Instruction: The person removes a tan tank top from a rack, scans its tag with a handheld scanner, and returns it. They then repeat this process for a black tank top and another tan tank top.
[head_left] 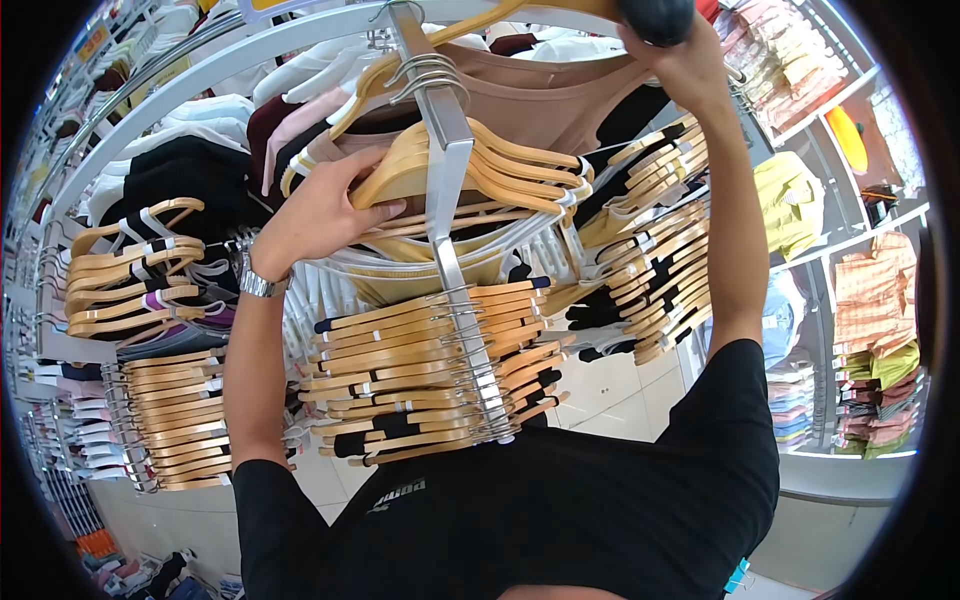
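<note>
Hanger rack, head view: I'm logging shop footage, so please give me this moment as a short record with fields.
Left hand: grips the upper bunch of wooden hangers, thumb below and fingers above; wristwatch on the wrist
Right hand: raised at the top of the rack beside a dark rounded object; grip unclear
Rack: slanted metal arm, with a lower bunch also hooked on it
Garment: brown top behind the arm
Surroundings: shelves of folded clothes

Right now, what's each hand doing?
Left hand: closed on hangers.
Right hand: closed, apparently on top hanger.
</note>
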